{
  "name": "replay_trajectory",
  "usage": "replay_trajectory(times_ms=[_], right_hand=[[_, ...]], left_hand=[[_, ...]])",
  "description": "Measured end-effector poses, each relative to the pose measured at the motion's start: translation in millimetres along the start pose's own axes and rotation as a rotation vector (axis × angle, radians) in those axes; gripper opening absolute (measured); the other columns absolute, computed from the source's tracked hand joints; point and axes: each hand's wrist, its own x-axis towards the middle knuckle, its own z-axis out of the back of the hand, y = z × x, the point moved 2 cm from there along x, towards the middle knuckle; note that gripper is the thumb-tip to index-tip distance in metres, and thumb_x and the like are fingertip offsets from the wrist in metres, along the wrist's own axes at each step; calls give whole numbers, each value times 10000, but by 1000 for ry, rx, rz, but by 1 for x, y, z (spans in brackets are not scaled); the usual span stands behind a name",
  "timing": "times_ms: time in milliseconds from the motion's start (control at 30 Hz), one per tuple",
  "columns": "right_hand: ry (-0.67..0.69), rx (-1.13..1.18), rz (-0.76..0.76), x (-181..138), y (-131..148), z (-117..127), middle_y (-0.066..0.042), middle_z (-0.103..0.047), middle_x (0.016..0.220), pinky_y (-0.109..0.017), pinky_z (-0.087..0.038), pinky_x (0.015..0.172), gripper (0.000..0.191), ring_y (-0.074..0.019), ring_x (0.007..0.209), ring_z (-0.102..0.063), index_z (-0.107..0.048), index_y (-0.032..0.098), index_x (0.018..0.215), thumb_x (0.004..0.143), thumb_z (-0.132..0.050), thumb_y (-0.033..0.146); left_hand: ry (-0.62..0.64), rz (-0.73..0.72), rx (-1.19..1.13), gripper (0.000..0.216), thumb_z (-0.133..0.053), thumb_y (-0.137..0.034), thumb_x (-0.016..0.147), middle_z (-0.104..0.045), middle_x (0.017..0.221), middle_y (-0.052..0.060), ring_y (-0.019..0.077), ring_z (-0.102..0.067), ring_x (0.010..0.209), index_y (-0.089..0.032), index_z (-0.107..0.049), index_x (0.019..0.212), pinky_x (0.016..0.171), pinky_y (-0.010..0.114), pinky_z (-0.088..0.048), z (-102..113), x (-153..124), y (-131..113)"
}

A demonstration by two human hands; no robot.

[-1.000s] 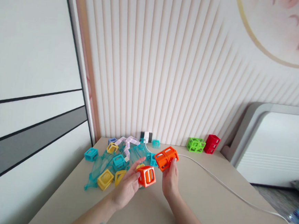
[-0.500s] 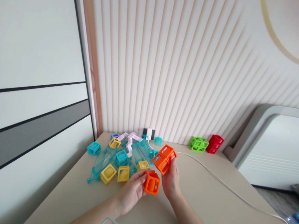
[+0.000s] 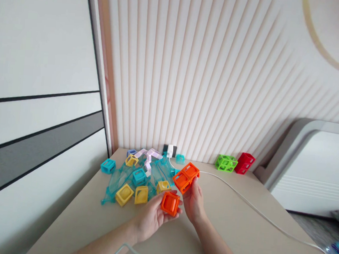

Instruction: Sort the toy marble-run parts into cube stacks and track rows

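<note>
My left hand (image 3: 152,216) holds a single orange hollow cube (image 3: 170,203) in its fingers, just above the beige table (image 3: 237,230). My right hand (image 3: 193,201) grips a joined pair of orange cubes (image 3: 186,177), raised a little higher and to the right. The single cube sits just below and left of the pair, a small gap between them. Behind the hands lies a heap of yellow cubes (image 3: 124,194), teal cubes (image 3: 139,176) and clear teal track pieces (image 3: 115,181).
A green cube block (image 3: 225,163) and a red cube block (image 3: 244,163) stand at the back right by the ribbed wall. A white cable (image 3: 256,212) runs from a wall plug (image 3: 170,150) across the table to the right. A white cabinet wall stands left.
My left hand has turned the single orange cube and lowered it a little, bringing it under the pair. The pair in my right hand has tilted slightly. The view has shifted a bit.
</note>
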Motion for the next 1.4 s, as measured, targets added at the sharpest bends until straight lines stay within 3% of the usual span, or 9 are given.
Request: replay_trajectory(times_ms=[200, 400, 600, 767, 900, 967, 1167, 1400], right_hand=[[10, 38, -57, -2, 1, -3, -35, -757, 918, -319, -520, 736, 437, -210, 812, -662, -724, 223, 849, 781, -687, 653], [75, 15, -118, -10, 5, -9, -55, -753, 1001, -338, -513, 694, 446, -234, 830, -656, -729, 235, 1030, 796, -676, 611], [207, -70, -148, -17, 7, -15, -62, -746, 963, -332, -528, 675, 461, -239, 788, -668, -745, 208, 958, 816, -622, 629], [192, -187, -93, -12, 2, -12, -61, -753, 917, -370, -553, 755, 533, -246, 806, -685, -748, 220, 988, 856, -541, 694], [273, -292, 8, -10, -4, -8, -63, -742, 1109, -430, -474, 989, 474, -261, 1016, -666, -713, 243, 1169, 878, -603, 601], [331, -351, -3, -12, -3, -8, -64, -732, 1157, -445, -440, 1033, 464, -266, 1065, -654, -689, 253, 1230, 877, -639, 549], [439, -355, -20, -18, 6, -15, -57, -742, 1126, -426, -466, 993, 384, -260, 1016, -670, -710, 253, 1198, 890, -653, 476], [432, -328, -8, -19, 9, -16, -80, -750, 1080, -447, -483, 968, 403, -291, 1024, -664, -739, 235, 1127, 808, -730, 481]], left_hand=[[22, 1, 65, 320, -617, -404, 926, -755, 1050, 140, 252, -734, 937, -134, -676, 1087, 850, 349, -537, 0, -1, -1], [38, 58, 88, 342, -633, -421, 914, -759, 1013, 136, 234, -741, 897, -124, -683, 1075, 849, 335, -543, 0, -2, 3], [33, 44, 93, 358, -698, -429, 866, -760, 926, 111, 240, -746, 835, -128, -684, 1059, 788, 328, -551, 0, -2, 4], [-34, -38, 45, 315, -712, -398, 865, -757, 964, 90, 228, -737, 858, -166, -669, 1073, 821, 358, -548, 0, -2, 1], [-79, -171, -7, 335, -738, -341, 856, -733, 1100, 59, 215, -696, 1013, -221, -633, 1151, 916, 367, -525, 1, 0, -6], [-85, -221, -11, 354, -743, -333, 853, -728, 1109, 55, 213, -681, 1044, -227, -623, 1169, 956, 382, -510, 2, 1, -8], [-33, -271, 13, 317, -735, -321, 864, -720, 1124, 71, 227, -671, 1063, -211, -642, 1147, 1008, 407, -475, 2, 0, -9], [-3, -304, -10, 308, -654, -406, 915, -714, 1169, 79, 255, -631, 1148, -206, -671, 1149, 1041, 425, -450, 6, 1, -10]])
